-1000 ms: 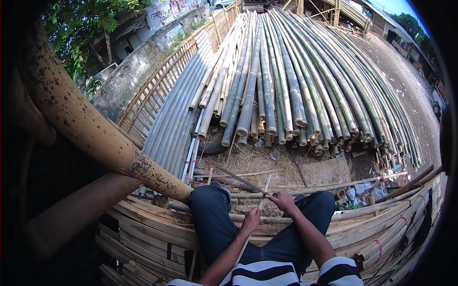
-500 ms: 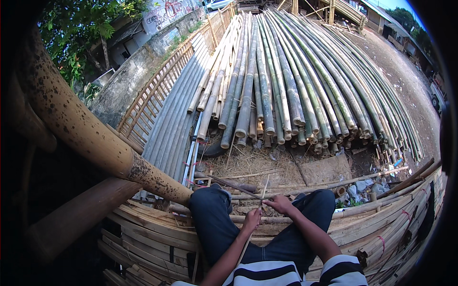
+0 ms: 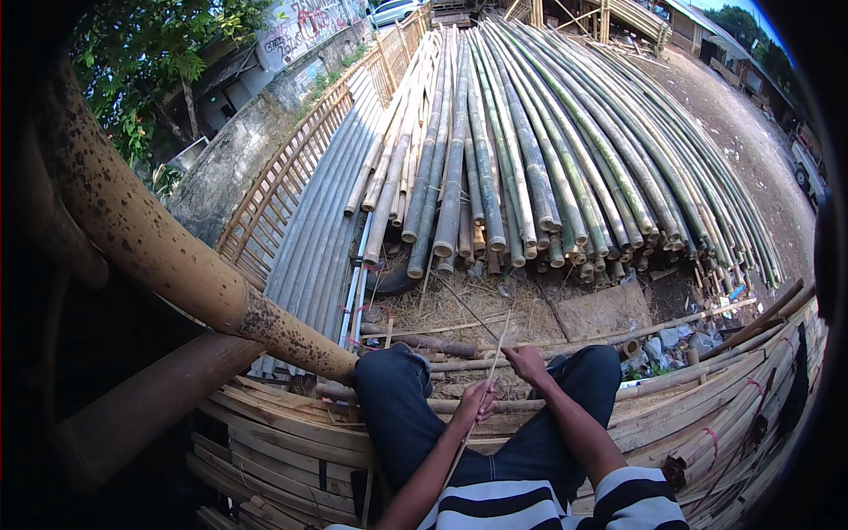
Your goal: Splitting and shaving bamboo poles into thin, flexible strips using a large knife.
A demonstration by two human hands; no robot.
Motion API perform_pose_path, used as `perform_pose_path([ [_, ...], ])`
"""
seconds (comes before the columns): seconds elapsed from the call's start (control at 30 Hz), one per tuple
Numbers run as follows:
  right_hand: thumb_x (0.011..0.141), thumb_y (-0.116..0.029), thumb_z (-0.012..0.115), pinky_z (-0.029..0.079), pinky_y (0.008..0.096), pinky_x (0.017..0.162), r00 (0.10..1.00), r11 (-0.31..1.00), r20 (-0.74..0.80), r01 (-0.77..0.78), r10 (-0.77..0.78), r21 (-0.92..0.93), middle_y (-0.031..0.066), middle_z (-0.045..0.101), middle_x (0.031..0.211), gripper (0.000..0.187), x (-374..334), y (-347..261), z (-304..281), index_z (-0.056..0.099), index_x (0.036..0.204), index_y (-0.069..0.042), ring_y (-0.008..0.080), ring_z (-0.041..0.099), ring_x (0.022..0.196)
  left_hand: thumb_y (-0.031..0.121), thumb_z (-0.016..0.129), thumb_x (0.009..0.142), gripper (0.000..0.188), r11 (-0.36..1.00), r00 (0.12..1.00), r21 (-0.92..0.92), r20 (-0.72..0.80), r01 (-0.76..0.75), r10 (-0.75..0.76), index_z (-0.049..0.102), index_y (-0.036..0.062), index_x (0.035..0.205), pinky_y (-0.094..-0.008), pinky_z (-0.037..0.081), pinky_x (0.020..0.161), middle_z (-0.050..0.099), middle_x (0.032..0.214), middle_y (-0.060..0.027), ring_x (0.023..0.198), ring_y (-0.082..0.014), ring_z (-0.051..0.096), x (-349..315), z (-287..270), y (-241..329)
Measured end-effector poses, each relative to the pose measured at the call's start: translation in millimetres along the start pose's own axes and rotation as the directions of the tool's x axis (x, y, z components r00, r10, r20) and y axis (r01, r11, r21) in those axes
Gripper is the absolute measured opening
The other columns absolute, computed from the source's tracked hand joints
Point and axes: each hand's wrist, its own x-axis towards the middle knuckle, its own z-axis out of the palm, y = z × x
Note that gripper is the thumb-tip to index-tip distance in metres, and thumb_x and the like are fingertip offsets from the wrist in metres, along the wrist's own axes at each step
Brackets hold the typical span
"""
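Observation:
My left hand (image 3: 477,404) is closed around a thin, pale bamboo strip (image 3: 498,353). One end of the strip points up and away, while the other runs back along my forearm toward my lap. My right hand (image 3: 526,364) grips what looks like a knife (image 3: 469,309) with a long, narrow, dark blade, its handle hidden in my fingers. The blade slants away to the far left and crosses near the strip's upper part; I cannot tell whether they touch. Both hands are between my bent knees.
A large stack of bamboo poles (image 3: 539,159) lies ahead. Split bamboo slats (image 3: 291,433) lie beneath and beside me. A thick bamboo post (image 3: 177,265) slants across the left, near corrugated sheets (image 3: 322,225) and a lattice fence (image 3: 291,163). Plastic litter (image 3: 671,340) lies right.
The knife has swung to point farther away, and my right hand has shifted slightly right and away from my left hand. More of the strip's upper part shows above my left hand.

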Motion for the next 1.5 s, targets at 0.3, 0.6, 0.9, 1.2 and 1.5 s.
perform_pose_path([
  [0.3, 0.090, -0.059, 0.059, 0.035, 0.0329, 0.042, 0.972, 0.938, -0.105, -0.170, 0.210, 0.303, 0.0012, 0.050, 0.052, 0.060, 15, 24, -34, 0.057, 0.062, -0.006, 0.0116, 0.047, 0.043, 0.029, 0.045, 0.103, 0.028, 0.996, 0.999, 0.093, -0.033, 0.015, -0.012, 0.054, 0.0031, 0.098, -0.0217, 0.023, 0.032, 0.032, 0.048, 0.0028, 0.034, -0.0057, 0.028, 3, 3, 6],
  [0.6, 0.083, -0.032, 0.076, 0.043, 0.0272, 0.039, 0.997, 0.761, -0.079, 0.034, 0.023, 0.647, 0.0037, 0.057, 0.056, 0.036, -30, -18, -53, 0.057, 0.071, -0.004, 0.0128, 0.055, 0.044, 0.029, 0.038, 0.103, 0.031, 0.985, 0.998, 0.162, 0.002, 0.062, -0.063, 0.054, 0.0017, 0.100, -0.0225, 0.026, 0.033, 0.034, 0.048, 0.0016, 0.034, -0.0073, 0.029, 6, 4, -6],
  [0.9, 0.075, -0.017, 0.080, 0.053, 0.0293, 0.050, 0.999, 0.691, -0.027, 0.038, -0.026, 0.722, 0.0100, 0.066, 0.067, 0.026, -19, -11, -30, 0.062, 0.074, 0.002, 0.0154, 0.064, 0.058, 0.032, 0.036, 0.104, 0.035, 0.958, 0.988, 0.248, 0.011, 0.146, -0.154, 0.053, 0.0018, 0.108, -0.0221, 0.027, 0.034, 0.036, 0.051, 0.0014, 0.036, -0.0072, 0.031, 10, -1, -21],
  [1.2, 0.078, -0.013, 0.074, 0.051, 0.0287, 0.049, 0.975, 0.690, -0.220, 0.163, -0.005, 0.705, 0.0091, 0.067, 0.070, 0.017, 8, 19, -34, 0.064, 0.078, 0.002, 0.0163, 0.064, 0.057, 0.046, 0.035, 0.104, 0.041, 0.917, 0.912, 0.033, 0.098, 0.397, -0.398, 0.047, 0.0098, 0.090, -0.0180, 0.026, 0.036, 0.037, 0.058, 0.0039, 0.042, -0.0040, 0.031, 3, 9, -14],
  [1.5, 0.084, -0.024, 0.075, 0.043, 0.0268, 0.040, 0.971, 0.761, -0.229, 0.097, 0.070, 0.642, 0.0054, 0.061, 0.059, 0.028, -5, 4, -44, 0.059, 0.073, -0.003, 0.0128, 0.058, 0.047, 0.042, 0.041, 0.104, 0.037, 0.930, 0.948, -0.186, 0.086, 0.318, -0.307, 0.044, 0.0109, 0.084, -0.0172, 0.023, 0.034, 0.032, 0.055, 0.0067, 0.039, -0.0029, 0.027, 8, -7, -8],
])
